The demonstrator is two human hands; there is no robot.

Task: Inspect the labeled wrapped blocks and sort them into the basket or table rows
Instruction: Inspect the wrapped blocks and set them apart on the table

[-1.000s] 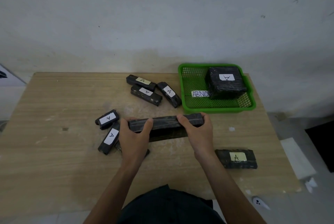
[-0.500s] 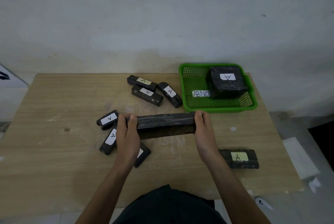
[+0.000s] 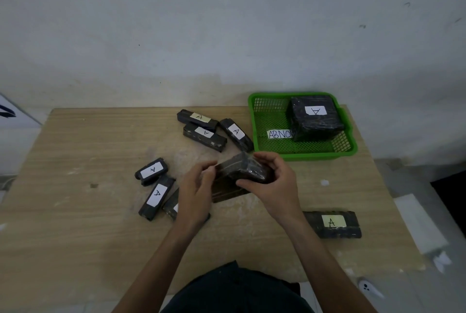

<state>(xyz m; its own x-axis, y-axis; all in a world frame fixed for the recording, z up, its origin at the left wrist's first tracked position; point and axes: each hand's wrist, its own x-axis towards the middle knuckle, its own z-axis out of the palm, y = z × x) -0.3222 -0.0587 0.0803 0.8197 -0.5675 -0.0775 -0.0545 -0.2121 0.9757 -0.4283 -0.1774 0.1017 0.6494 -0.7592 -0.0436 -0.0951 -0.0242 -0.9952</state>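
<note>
Clamped on one wrapped block (image 3: 243, 170) from both sides: left hand (image 3: 198, 187) and right hand (image 3: 276, 184), close together, fingers curled round it. Held just in front of green basket (image 3: 302, 155). Inside basket: large block (image 3: 315, 123) marked A. Left of basket: three small blocks (image 3: 204, 134). In front of basket, further off: yellow-labelled block (image 3: 332, 224).

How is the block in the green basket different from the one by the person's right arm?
The basket block is chunky; the block by the arm is long and flat. The basket block's label is white with its A upside down; the other's is yellowish, A upright. Both are black-wrapped, marked A.
</note>
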